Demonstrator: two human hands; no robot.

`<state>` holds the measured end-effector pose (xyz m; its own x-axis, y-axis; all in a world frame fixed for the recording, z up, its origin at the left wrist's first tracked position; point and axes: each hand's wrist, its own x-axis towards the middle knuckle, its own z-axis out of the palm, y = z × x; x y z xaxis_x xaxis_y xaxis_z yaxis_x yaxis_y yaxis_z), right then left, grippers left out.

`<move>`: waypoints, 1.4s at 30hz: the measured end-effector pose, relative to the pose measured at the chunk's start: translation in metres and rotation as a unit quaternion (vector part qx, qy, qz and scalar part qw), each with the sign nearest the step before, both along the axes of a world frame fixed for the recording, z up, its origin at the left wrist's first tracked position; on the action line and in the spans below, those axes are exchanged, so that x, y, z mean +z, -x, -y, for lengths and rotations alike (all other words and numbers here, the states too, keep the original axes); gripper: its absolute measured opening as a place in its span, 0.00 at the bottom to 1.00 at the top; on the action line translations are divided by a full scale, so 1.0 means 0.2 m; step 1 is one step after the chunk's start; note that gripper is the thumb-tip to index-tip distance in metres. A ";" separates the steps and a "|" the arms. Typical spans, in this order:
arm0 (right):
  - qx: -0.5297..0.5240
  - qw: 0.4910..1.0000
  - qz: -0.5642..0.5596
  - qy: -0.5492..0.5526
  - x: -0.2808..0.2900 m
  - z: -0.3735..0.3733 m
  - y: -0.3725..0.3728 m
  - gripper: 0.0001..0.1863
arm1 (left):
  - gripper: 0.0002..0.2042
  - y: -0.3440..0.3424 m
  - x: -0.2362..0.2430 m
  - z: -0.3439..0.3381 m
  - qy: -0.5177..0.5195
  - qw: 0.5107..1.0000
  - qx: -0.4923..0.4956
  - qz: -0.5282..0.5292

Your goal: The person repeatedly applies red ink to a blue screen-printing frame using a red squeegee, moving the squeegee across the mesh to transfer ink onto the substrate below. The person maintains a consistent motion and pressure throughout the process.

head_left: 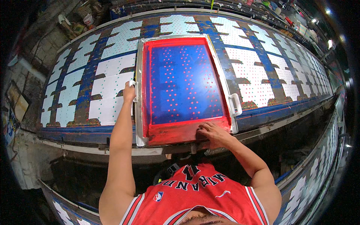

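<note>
A screen-printing frame (140, 112) with a metal rim lies on the long printing table before me. Its blue mesh (183, 82) shows columns of red dots, with red ink around the border. My left hand (129, 92) is closed round the white handle (132, 83) on the frame's left side. Along the near end of the frame lies a wide, red-stained squeegee (172, 132). My right hand (213, 134) grips it right of its middle, fingers curled over the top; the thumb is partly hidden. Another white handle (236, 104) stands free on the right side.
White cut fabric panels (249, 90) with red and green dots lie in rows on the blue-stained table (275, 78). A rail (93, 150) runs along its near edge. Behind me on the right, another table (300, 195) holds more panels. A white bucket (88, 19) stands far left.
</note>
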<state>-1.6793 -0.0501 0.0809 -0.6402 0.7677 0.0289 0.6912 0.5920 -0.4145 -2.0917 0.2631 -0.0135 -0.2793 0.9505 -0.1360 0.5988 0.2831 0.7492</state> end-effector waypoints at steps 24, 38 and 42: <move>-0.184 0.969 0.167 0.011 0.04 -0.28 0.29 0.12 | 0.23 0.04 -0.14 -0.08 -0.040 0.997 -0.023 -0.060; -0.201 0.972 0.111 -0.046 -0.15 0.01 0.30 0.21 | 0.25 0.02 -0.01 -0.02 0.045 0.999 -0.006 0.000; -0.201 0.967 0.115 -0.105 -0.20 -0.20 0.24 0.23 | 0.25 0.01 0.00 -0.01 0.035 0.999 0.001 0.022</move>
<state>-1.7266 -0.0110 0.0401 -0.2997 0.9484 0.1035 0.9424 0.3112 -0.1227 -2.0941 0.2655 -0.0137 -0.2731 0.9377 -0.2149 0.5650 0.3371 0.7530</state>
